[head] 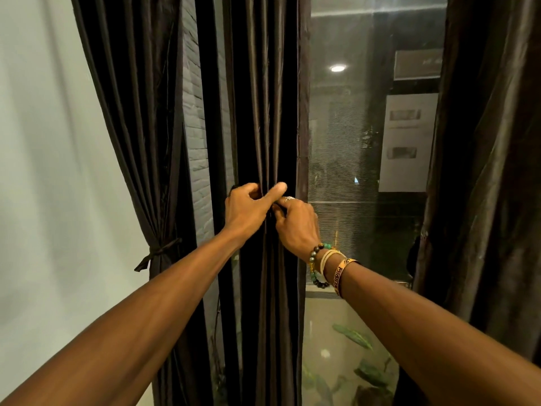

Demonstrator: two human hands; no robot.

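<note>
Three dark curtains hang here. The tied curtain (140, 127), well to the left of the hands, is cinched by one knotted band (159, 253). The middle curtain (263, 98) hangs straight down, long axis vertical, bunched between two hands. The left hand (248, 212) curls round its folds, thumb outstretched. The right hand (295, 224), touching it, pinches the same folds. The third curtain (483, 171) hangs far to their right.
</note>
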